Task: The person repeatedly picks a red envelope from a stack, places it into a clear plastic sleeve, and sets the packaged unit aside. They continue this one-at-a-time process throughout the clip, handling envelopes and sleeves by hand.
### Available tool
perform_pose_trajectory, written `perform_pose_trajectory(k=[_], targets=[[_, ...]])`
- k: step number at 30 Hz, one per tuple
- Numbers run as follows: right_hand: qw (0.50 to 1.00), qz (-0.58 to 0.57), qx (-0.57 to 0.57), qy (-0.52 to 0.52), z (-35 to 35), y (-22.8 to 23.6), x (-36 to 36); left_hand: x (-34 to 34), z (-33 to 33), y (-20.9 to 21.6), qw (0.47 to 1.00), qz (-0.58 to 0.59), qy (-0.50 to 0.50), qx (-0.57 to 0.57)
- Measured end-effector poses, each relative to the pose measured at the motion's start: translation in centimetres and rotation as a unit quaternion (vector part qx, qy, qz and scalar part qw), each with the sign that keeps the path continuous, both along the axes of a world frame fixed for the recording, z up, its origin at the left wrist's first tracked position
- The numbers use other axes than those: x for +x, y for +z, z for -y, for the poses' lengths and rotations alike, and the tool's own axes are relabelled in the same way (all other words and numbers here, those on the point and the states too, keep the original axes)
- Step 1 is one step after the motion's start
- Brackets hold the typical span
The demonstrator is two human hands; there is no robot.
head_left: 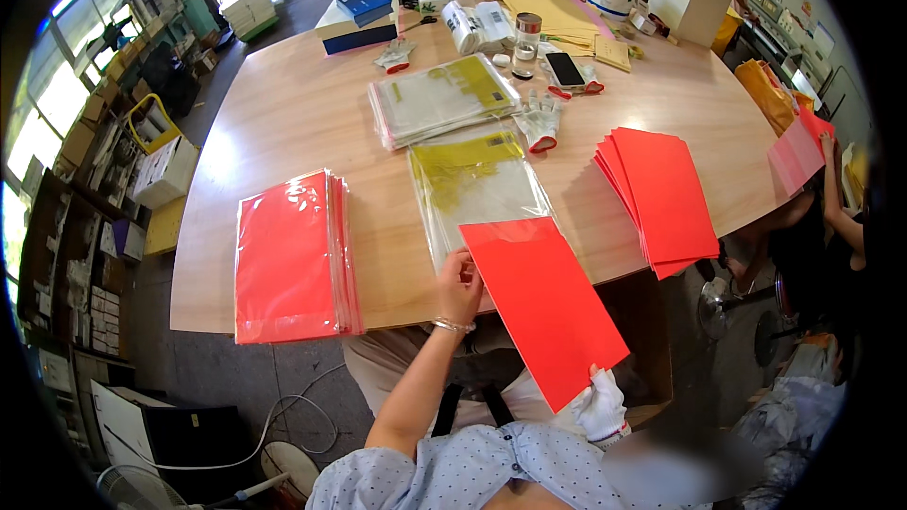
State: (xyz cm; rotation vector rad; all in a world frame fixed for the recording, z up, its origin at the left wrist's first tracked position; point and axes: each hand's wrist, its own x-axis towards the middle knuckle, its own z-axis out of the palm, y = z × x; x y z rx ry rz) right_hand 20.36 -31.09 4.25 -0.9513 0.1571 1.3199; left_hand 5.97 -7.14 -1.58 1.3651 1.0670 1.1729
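A red sheet (pixel 543 307) slants over the table's near edge, its far end overlapping a clear plastic bag (pixel 482 179) with a yellow-green print. My right hand (pixel 600 403), in a white glove with bare fingertips showing, grips the sheet's near right corner. My bare left hand (pixel 460 285) is closed at the bag's near end, beside the sheet's left edge; its fingertips are partly hidden. To the left lies a stack of bagged red sheets (pixel 288 255). On the right is a fanned pile of loose red sheets (pixel 661 189). More flat plastic bags (pixel 444 99) lie farther back.
White gloves with red cuffs (pixel 540 121), a phone (pixel 566 70), a glass jar (pixel 525 42), blue boxes (pixel 364 9) and yellow envelopes (pixel 548 19) lie at the back of the round table (pixel 274 104). Another person's arm (pixel 831 179) holds red sheets at right.
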Motion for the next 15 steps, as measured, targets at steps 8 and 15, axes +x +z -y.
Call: perform_pose_trajectory(k=[8,15], targets=[[0.993,0.074,0.027,0.092,1.2,-2.1,0.1,4.4,8.5,-12.6,0.987,0.078,-0.090,-0.111],[0.983,-0.099,0.144,0.054,-7.7,-10.7,1.2,5.1,13.4,-13.0,0.972,0.117,-0.107,-0.173]])
